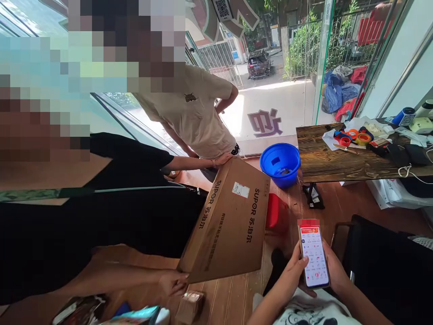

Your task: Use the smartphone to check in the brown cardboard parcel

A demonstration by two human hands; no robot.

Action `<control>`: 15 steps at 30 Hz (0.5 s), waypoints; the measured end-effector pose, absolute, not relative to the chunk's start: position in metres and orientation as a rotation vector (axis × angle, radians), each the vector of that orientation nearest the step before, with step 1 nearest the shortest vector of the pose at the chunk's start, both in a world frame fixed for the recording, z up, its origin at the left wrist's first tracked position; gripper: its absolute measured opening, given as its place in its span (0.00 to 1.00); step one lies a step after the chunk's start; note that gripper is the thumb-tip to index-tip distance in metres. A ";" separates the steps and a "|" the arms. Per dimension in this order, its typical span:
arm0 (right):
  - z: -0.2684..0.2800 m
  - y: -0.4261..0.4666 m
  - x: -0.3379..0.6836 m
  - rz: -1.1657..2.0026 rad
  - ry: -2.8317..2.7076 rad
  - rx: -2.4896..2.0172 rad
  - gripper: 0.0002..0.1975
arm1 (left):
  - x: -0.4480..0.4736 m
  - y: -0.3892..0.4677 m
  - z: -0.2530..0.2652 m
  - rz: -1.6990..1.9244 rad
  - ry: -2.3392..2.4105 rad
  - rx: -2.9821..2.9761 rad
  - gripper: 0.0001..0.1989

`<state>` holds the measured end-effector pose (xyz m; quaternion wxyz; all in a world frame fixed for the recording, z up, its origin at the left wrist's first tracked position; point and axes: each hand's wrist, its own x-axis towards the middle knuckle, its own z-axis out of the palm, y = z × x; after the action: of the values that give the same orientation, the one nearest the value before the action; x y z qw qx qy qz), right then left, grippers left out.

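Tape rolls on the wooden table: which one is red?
The small red roll, at the left end of the cluster. The rolls beside it, at and, are orange, and the table lies bare beyond it.

A lit smartphone with a red app screen stands upright, low over the wooden floor.

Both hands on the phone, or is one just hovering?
Touching, both. The head view shows the left hand wrapped along the left edge of the phone and the right hand cupping its right edge and back; no gap shows on either side.
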<state>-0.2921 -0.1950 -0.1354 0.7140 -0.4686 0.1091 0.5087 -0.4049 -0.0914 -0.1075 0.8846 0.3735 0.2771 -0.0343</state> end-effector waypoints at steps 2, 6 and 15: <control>-0.142 -0.191 -0.292 1.147 0.239 -1.025 0.27 | -0.404 -0.087 -0.111 -0.076 0.614 0.796 0.57; -0.147 -0.162 -0.294 1.206 0.220 -1.011 0.29 | -0.412 -0.069 -0.116 -0.029 0.680 0.798 0.56; -0.144 -0.056 -0.316 1.183 0.002 -1.006 0.27 | -0.442 0.003 -0.107 0.168 0.783 0.693 0.58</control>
<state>-0.3155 -0.0555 -0.1439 0.7133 -0.4541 0.0008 0.5339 -0.4423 0.0029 -0.1075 0.8630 0.3305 0.3737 0.0803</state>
